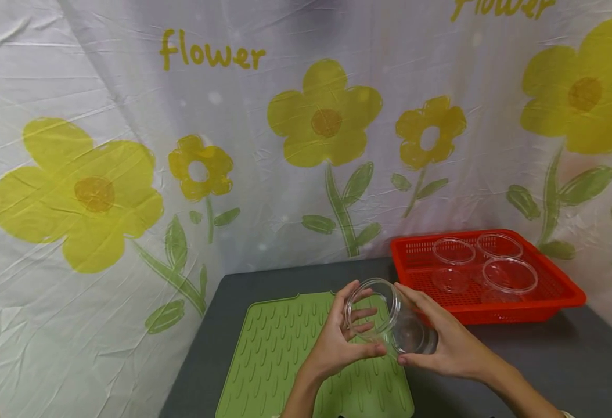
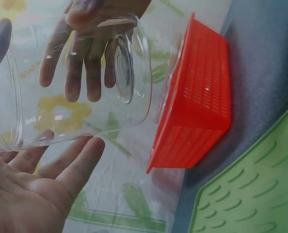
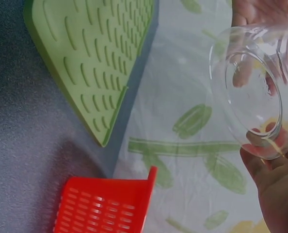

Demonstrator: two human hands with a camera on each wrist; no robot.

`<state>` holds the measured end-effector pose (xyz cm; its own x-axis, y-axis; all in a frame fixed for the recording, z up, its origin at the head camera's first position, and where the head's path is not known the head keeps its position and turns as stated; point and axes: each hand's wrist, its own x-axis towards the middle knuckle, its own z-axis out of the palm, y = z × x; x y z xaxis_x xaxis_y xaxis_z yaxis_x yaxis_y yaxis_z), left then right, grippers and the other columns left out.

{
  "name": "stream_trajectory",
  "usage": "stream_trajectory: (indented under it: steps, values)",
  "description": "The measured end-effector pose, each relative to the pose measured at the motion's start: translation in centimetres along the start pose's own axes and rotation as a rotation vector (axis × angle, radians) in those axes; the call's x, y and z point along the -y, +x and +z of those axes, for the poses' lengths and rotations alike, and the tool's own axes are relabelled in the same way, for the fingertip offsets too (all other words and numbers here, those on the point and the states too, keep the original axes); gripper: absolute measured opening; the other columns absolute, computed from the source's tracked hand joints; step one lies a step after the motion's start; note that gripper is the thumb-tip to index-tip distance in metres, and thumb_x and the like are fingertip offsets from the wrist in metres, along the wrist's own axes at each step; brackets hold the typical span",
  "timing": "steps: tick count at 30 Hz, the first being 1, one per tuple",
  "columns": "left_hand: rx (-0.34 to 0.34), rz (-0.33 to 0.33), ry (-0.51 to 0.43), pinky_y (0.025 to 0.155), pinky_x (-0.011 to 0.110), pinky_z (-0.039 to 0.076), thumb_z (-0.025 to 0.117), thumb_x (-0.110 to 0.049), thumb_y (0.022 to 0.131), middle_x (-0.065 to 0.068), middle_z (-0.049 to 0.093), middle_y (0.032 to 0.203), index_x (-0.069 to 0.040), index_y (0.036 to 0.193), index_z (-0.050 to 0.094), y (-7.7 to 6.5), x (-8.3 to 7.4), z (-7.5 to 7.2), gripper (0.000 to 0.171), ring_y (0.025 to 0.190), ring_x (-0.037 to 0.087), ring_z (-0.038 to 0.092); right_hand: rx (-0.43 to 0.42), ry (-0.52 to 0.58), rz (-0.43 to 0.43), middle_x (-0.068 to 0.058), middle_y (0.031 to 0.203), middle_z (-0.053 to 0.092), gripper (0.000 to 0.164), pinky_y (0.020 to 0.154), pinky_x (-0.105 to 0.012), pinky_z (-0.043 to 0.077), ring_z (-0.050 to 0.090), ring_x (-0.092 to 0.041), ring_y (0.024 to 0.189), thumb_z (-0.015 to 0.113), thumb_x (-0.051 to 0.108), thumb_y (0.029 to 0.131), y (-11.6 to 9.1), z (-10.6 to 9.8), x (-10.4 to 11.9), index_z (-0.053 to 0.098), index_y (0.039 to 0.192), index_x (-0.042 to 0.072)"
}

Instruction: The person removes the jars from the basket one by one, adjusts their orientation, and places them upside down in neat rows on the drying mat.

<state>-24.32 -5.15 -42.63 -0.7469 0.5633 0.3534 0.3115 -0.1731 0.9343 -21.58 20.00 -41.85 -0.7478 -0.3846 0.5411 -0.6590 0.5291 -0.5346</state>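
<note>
Both hands hold a clear, see-through jar [image 1: 413, 328] tilted above the right side of a green ridged mat [image 1: 280, 348]. Its round open rim faces left and toward the head camera. My left hand [image 1: 337, 342] holds the rim end, the thumb at the lower edge and the fingers spread behind the wall. Around the base end, my right hand [image 1: 454, 342] grips with the thumb below and the fingers above. In the left wrist view the jar [image 2: 76, 116] lies sideways between the two hands, and nothing shows inside it. The right wrist view shows its round base [image 3: 253, 92].
A red perforated basket [image 1: 562, 299] stands at the back right of the dark grey table [image 1: 193, 360]. Inside it are three similar clear jars [image 1: 510, 276], rims up. Behind the table hangs a white curtain [image 1: 264, 220] with yellow flowers.
</note>
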Motion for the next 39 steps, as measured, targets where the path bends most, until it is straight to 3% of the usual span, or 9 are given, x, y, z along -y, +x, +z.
stream_trajectory:
  steps: [7,15,19,26,31,39]
  values:
    - [0.012,0.01,0.091,0.116,0.053,0.043,0.087,-0.041,0.081,0.002,0.024,0.167,-0.038,0.161,0.009,0.1,-0.7,-0.3,0.113,0.146,0.03,0.043,0.023,-0.002,-0.002,0.001,0.152,0.048,0.108,0.089,-0.036,0.059,0.053,-0.012,0.124,0.093,0.041,0.073,0.1,0.0,0.0,0.03,0.161,0.026]
    - [-0.021,-0.016,0.341,0.118,0.056,0.039,0.091,-0.03,0.078,-0.011,0.023,0.167,-0.044,0.159,0.016,0.5,-2.2,-0.4,0.111,0.15,0.027,0.039,0.039,-0.081,-0.046,-0.001,0.145,0.052,0.112,0.085,-0.032,0.058,0.054,-0.014,0.117,0.096,0.035,0.069,-0.1,0.2,-0.2,0.032,0.16,0.023]
    - [-0.033,-0.014,0.47,0.116,0.055,0.04,0.092,-0.026,0.076,-0.016,0.022,0.167,-0.045,0.158,0.021,0.6,-2.9,-0.3,0.11,0.148,0.024,0.039,0.05,-0.195,-0.065,0.0,0.144,0.053,0.116,0.085,-0.035,0.059,0.054,-0.01,0.119,0.098,0.036,0.066,-0.2,0.2,-0.3,0.031,0.161,0.024]
    - [-0.036,-0.06,0.673,0.109,0.062,0.044,0.089,-0.047,0.076,-0.014,0.025,0.166,-0.051,0.154,0.03,0.5,-3.3,0.1,0.097,0.152,0.023,0.034,0.046,-0.464,-0.184,0.0,0.146,0.055,0.116,0.094,-0.047,0.058,0.057,-0.021,0.126,0.099,0.042,0.06,0.1,0.2,-0.2,0.041,0.157,0.016]
    - [-0.018,-0.11,0.711,0.11,0.061,0.044,0.086,-0.054,0.077,-0.014,0.03,0.164,-0.053,0.151,0.033,0.2,-2.7,0.1,0.091,0.15,0.023,0.037,0.06,-0.533,-0.251,-0.004,0.144,0.056,0.118,0.097,-0.048,0.056,0.057,-0.024,0.127,0.1,0.041,0.056,0.3,0.3,0.2,0.042,0.155,0.01]
    - [-0.013,-0.028,0.651,0.092,0.039,0.055,0.087,-0.042,0.08,-0.009,0.048,0.152,-0.038,0.149,0.046,0.0,-1.7,-0.4,0.081,0.132,0.015,0.052,0.07,-0.546,-0.251,-0.002,0.145,0.055,0.119,0.099,-0.048,0.055,0.056,-0.022,0.128,0.1,0.043,0.056,0.3,0.2,0.6,0.042,0.155,0.01]
